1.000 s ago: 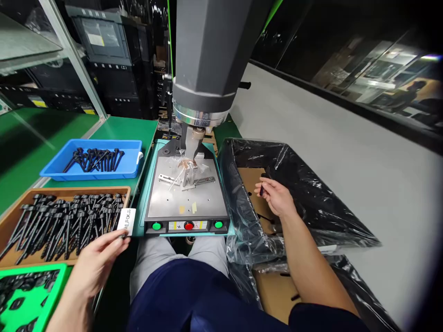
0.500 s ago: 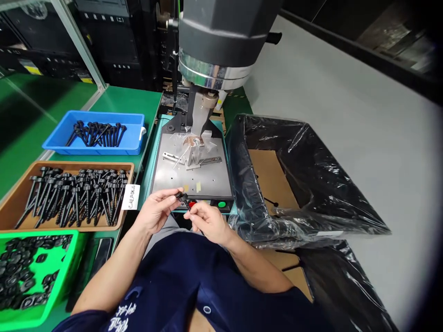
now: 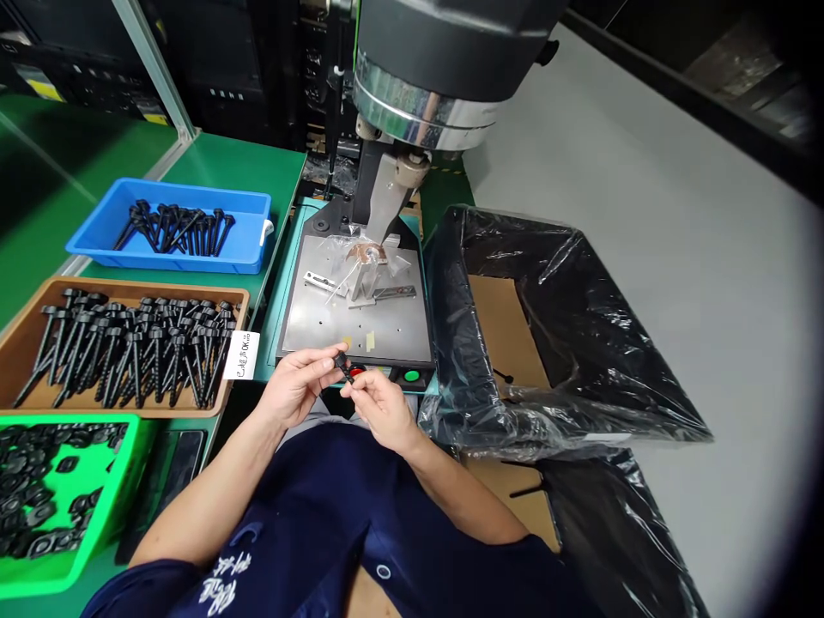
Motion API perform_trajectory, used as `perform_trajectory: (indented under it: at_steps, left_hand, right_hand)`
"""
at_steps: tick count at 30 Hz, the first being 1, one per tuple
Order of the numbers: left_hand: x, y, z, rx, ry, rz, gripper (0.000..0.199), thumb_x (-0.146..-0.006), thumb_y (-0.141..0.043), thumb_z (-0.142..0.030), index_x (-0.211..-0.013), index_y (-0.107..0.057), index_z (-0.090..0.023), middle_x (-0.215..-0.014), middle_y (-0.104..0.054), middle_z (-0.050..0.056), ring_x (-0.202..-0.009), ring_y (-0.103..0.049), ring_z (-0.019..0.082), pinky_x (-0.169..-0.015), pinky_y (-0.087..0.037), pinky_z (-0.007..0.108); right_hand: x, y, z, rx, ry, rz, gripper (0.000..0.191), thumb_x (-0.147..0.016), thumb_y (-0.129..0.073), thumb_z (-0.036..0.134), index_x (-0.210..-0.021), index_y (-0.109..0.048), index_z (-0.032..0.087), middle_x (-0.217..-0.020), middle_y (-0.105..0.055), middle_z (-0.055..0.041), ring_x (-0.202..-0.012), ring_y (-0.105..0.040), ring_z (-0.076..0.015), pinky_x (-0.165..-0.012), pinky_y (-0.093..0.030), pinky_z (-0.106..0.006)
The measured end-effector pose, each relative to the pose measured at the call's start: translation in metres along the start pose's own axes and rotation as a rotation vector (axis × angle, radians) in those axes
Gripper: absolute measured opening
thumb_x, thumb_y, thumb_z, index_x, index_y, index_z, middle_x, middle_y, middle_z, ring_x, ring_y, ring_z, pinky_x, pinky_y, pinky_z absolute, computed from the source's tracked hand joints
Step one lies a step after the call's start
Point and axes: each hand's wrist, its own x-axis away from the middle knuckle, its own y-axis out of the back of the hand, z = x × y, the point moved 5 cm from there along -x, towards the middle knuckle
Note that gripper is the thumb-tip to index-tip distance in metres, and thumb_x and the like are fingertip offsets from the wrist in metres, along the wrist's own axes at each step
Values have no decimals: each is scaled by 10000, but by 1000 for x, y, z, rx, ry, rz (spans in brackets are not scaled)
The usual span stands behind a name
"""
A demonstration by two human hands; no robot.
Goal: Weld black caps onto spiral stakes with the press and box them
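A black knob-headed rod (image 3: 343, 365) is held between my two hands in front of the machine's base plate. My left hand (image 3: 297, 384) pinches its head end between thumb and fingertips. Lower down, the fingers of my right hand (image 3: 381, 407) are closed round the thin shaft and hide part of it. Just beyond my hands lies the metal base plate (image 3: 322, 336), with a small fixture (image 3: 366, 279) wrapped in clear film under the machine's blade-like tool (image 3: 388, 202).
To the left stand a blue tray (image 3: 248, 206) and a brown tray (image 3: 70, 286) of similar rods, plus a green bin (image 3: 119, 481) of small black parts. A film-lined box (image 3: 451, 283) stands right. A green button (image 3: 411, 375) sits at the machine's front edge.
The rod has turned slightly in my fingers and its head now points more upward. Both hands keep their hold. The camera view has shifted a little.
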Motion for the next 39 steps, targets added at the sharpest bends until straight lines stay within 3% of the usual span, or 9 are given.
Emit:
perform_trajectory:
  at_steps: [3, 8, 11, 14, 21, 28, 33, 36, 39]
  left_hand:
    - [-2, 0, 3, 0, -2, 10, 222, -619, -865, -221, -816, -783, -161, -1136, -727, 115, -895, -707, 204, -769, -583, 300]
    - [-8, 0, 12, -107, -86, 6, 237, -643, -857, -271, -840, -780, -163, -1097, -737, 132, -968, -690, 243, -864, -549, 375]
    - [-13, -3, 23, -263, -162, -2, 230, -642, -853, -305, -806, -780, -162, -1085, -736, 148, -1041, -667, 282, -933, -511, 425]
    - [-22, -4, 34, -381, -225, 6, 252, -669, -829, -335, -850, -783, -166, -1134, -714, 150, -1125, -628, 293, -986, -479, 434]
    - [-84, 26, 43, -364, -252, -221, 513, -646, -847, -346, -1096, -687, -158, -1202, -673, 142, -1121, -618, 264, -1042, -429, 460]
    - [-143, 18, 28, -321, -371, -169, 685, -628, -866, -300, -1244, -581, -209, -1442, -510, 147, -1310, -507, 274, -1108, -374, 439]
    - [-144, -1, 11, -259, -425, -118, 584, -632, -863, -286, -1147, -611, -175, -1030, -724, 93, -1052, -662, 199, -1016, -455, 385]
    - [-136, -13, 3, -199, -353, -92, 573, -613, -867, -249, -1117, -609, -159, -748, -699, 9, -742, -688, 149, -862, -536, 367]
    - [-126, -23, -9, -155, -315, -67, 606, -608, -864, -220, -1149, -596, -168, -675, -657, -33, -606, -657, 124, -724, -562, 324]
  right_hand:
    - [2, -1, -5, 32, 59, -6, 220, -904, -615, 417, -920, -508, 224, -914, -672, -28, -445, -421, -40, -408, -355, -193]
    - [-2, -3, -13, -99, -10, 17, 295, -895, -623, 419, -1059, -438, 259, -930, -643, 9, -420, -483, -44, -344, -366, -169]
    - [-9, 4, -15, -121, -44, -16, 426, -876, -642, 434, -1210, -442, 260, -894, -624, 11, -420, -500, -49, -323, -352, -159]
    - [-15, 17, -17, -159, -53, -93, 389, -897, -598, 479, -1168, -529, 207, -798, -599, 15, -381, -436, -34, -299, -302, -152]
    - [-21, 47, -26, -236, -40, -236, 356, -848, -670, 460, -1061, -532, 209, -847, -667, -18, -437, -496, -58, -349, -361, -165]
    - [-22, 55, -28, -296, -54, -237, 353, -811, -705, 431, -1028, -542, 205, -904, -690, -49, -528, -559, -84, -405, -403, -174]
    - [-38, 68, -28, -323, -43, -298, 401, -749, -743, 397, -1062, -588, 200, -915, -688, -48, -591, -568, -97, -460, -458, -194]
    - [-63, 79, -26, -336, -60, -349, 417, -703, -758, 382, -1046, -624, 186, -873, -684, -43, -597, -563, -106, -483, -482, -220]
    - [-96, 87, -19, -371, -36, -391, 353, -667, -761, 337, -962, -644, 182, -852, -680, -30, -618, -570, -108, -540, -503, -238]
